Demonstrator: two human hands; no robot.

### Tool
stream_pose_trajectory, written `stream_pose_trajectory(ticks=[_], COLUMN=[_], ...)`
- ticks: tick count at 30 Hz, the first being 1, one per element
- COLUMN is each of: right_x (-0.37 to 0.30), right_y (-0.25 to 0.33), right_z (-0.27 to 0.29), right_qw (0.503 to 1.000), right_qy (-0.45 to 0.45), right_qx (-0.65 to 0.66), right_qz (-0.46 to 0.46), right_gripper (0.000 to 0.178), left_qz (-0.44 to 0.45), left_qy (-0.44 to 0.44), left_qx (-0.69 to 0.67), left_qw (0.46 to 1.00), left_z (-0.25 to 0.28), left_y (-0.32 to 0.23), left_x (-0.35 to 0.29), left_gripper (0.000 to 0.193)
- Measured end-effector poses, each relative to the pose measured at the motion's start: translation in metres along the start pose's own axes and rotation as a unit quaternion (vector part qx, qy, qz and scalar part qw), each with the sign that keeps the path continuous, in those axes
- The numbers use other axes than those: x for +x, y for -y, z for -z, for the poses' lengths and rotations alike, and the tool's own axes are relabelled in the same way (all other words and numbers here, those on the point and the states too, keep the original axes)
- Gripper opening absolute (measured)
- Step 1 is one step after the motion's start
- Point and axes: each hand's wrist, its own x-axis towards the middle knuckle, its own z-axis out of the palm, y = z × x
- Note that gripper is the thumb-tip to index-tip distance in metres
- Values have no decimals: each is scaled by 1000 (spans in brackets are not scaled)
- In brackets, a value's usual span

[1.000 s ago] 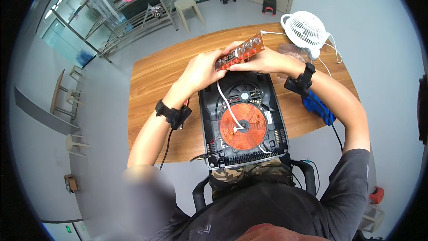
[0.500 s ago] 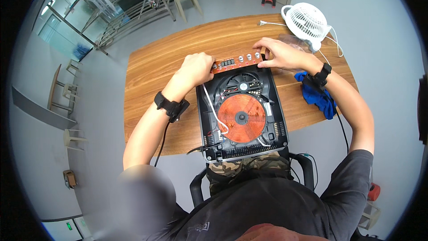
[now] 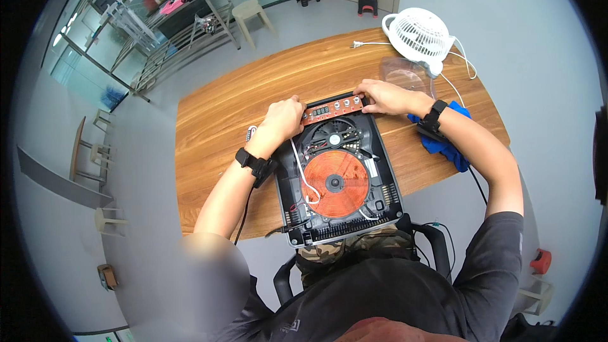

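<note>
An opened induction cooker [image 3: 384, 168] lies at the near edge of the table, tilted slightly. Inside its black housing sit a round copper coil [image 3: 350, 193] and a cooling fan [image 3: 329, 128]. Along the far end, just inside the rim, lies a reddish-brown control board [image 3: 326, 111] with a small display and round buttons. My left hand [image 3: 285, 118] is closed on the board's left end, its fingertips partly hidden. My right hand [image 3: 383, 97] pinches the right end between thumb and fingers. A white wire [image 3: 296, 159] runs from near my left hand to the coil.
A white fan [image 3: 419, 35] with its cord stands at the table's far right, near a clear plastic bag [image 3: 405, 75]. A blue cloth [image 3: 448, 152] lies under my right forearm. Beside my left wrist is a small white object [image 3: 251, 133]. Beyond the wooden table [image 3: 228, 88] stands a stool [image 3: 248, 12].
Both hands have lowered the control board into the far end of the housing; the rim now shows behind it. The view has shifted a little, uncovering the small white object by my left wrist.
</note>
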Motion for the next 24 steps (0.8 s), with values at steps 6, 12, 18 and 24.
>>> stream_pose_trajectory(ticks=[6, 12, 18, 24], right_x=[6, 8, 8, 6], right_y=[-8, -3, 0, -3], right_z=[-11, -11, -10, -17], right_qw=[998, 999, 999, 999], right_qy=[-17, -11, 1, -23], right_qx=[-50, -36, -36, -25], right_qz=[18, -9, -17, 17], right_gripper=[43, 42, 41, 44], left_qz=[-12, 7, 16, 23], left_qy=[-14, -4, -13, -16], left_qx=[-15, -44, -53, -127], left_qw=[1000, 999, 998, 991], left_z=[-3, 10, 6, 9], left_y=[2, 0, 15, 37], left_x=[-1, -12, -27, -38], left_gripper=[32, 42, 46, 40])
